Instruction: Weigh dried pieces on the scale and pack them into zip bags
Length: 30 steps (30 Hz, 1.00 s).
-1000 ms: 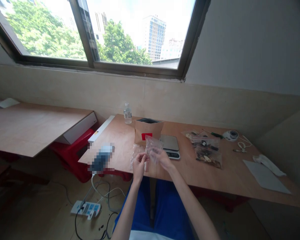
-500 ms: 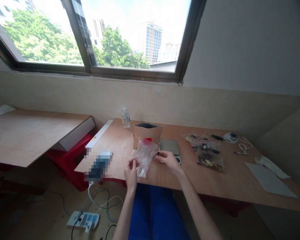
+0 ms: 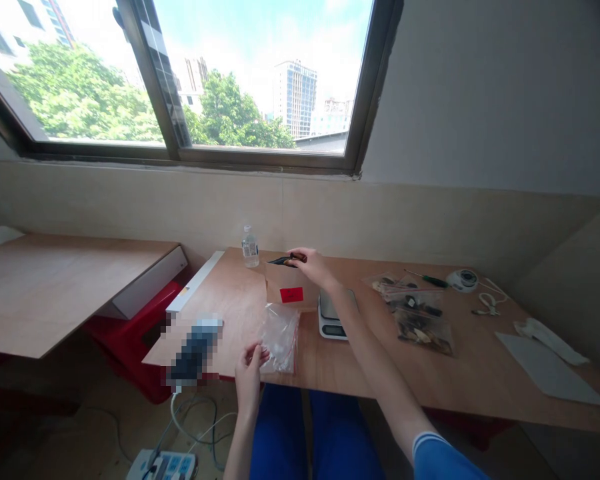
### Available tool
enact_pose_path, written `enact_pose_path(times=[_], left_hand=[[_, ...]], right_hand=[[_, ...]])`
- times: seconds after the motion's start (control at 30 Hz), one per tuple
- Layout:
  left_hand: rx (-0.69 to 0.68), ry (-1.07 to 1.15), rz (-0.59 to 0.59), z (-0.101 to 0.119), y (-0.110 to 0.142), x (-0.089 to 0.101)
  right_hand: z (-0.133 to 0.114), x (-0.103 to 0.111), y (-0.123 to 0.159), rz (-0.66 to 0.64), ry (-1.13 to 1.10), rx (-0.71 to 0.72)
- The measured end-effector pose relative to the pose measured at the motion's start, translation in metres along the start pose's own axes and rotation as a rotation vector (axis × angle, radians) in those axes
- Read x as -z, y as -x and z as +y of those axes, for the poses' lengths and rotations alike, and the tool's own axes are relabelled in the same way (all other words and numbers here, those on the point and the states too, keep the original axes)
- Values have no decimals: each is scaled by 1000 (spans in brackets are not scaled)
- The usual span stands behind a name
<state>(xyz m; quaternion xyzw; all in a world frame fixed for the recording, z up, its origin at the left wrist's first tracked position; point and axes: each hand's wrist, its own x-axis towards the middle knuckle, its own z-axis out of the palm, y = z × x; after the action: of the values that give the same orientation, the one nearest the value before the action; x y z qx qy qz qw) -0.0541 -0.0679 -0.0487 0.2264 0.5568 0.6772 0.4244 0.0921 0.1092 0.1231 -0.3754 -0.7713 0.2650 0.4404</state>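
My right hand [image 3: 309, 263] is at the mouth of a brown paper pouch [image 3: 275, 287] with a red label [image 3: 291, 294], its fingers bent together at the rim. Something dark shows by those fingertips, too small to make out. Lower and to the left, my left hand [image 3: 251, 360] pinches the left edge of a clear plastic zip bag [image 3: 281, 333], which lies on the table in front of the pouch. Beneath my right forearm is a white kitchen scale [image 3: 328, 327], partly covered by the arm.
Zip bags of small parts [image 3: 423, 333], a green-handled screwdriver [image 3: 434, 281], a white dome camera [image 3: 462, 280] and a grey sheet [image 3: 550, 370] lie to the right. A water bottle [image 3: 251, 248] stands behind; a blurred phone [image 3: 196, 353] lies at left. Cables hang below the table.
My right hand has moved from beside the plastic bag up to the pouch's mouth. My left hand and the bag have dropped toward the table, uncovering the red label. The view has tilted up slightly.
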Motion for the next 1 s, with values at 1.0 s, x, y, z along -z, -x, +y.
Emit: enact_pose_path(times=[1.0], left_hand=[[49,-164,-568,39,33,-6]], right_hand=[[35,-27,149,394,-484,-532]])
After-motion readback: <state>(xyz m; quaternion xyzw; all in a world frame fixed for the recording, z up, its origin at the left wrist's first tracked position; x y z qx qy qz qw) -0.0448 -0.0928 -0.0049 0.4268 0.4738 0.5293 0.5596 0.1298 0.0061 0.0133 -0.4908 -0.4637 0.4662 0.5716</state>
